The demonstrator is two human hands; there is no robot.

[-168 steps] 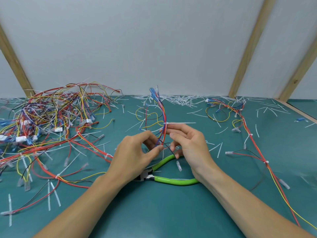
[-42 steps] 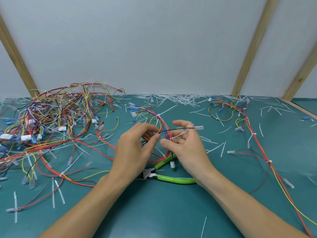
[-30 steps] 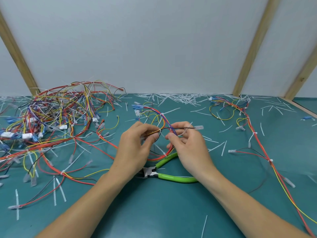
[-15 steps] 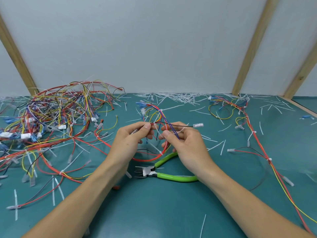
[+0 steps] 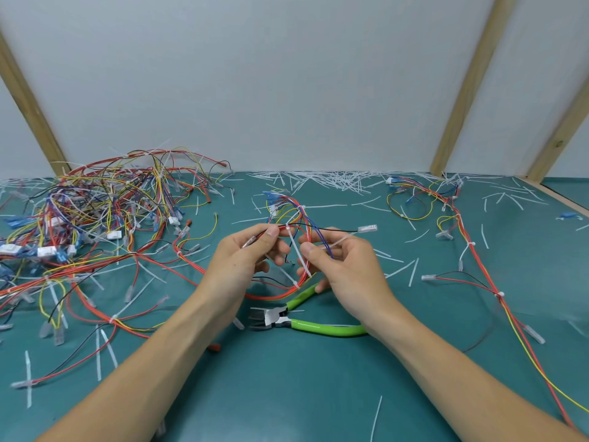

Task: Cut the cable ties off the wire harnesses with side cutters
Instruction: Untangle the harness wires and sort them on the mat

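Both hands hold one wire harness [image 5: 298,250] in the air, just behind the side cutters [image 5: 306,320]. The left hand [image 5: 242,260] pinches its red and black wires between thumb and forefinger, and the right hand [image 5: 347,266] has thumb and fingers curled around the blue wires and a white cable tie [image 5: 296,250] that hangs down between the two hands. The side cutters have green handles and lie flat on the green table mat [image 5: 302,393], untouched, their jaws a little apart and pointing to the left. Far left of the cutters there is a big tangled heap of harnesses [image 5: 95,212]. To the right of them a long harness [image 5: 462,237] stretches along the mat. Many cut white tie pieces [image 5: 331,180] lie scattered behind the cutters, near the white wall [image 5: 287,74], which has wooden battens [image 5: 462,84].
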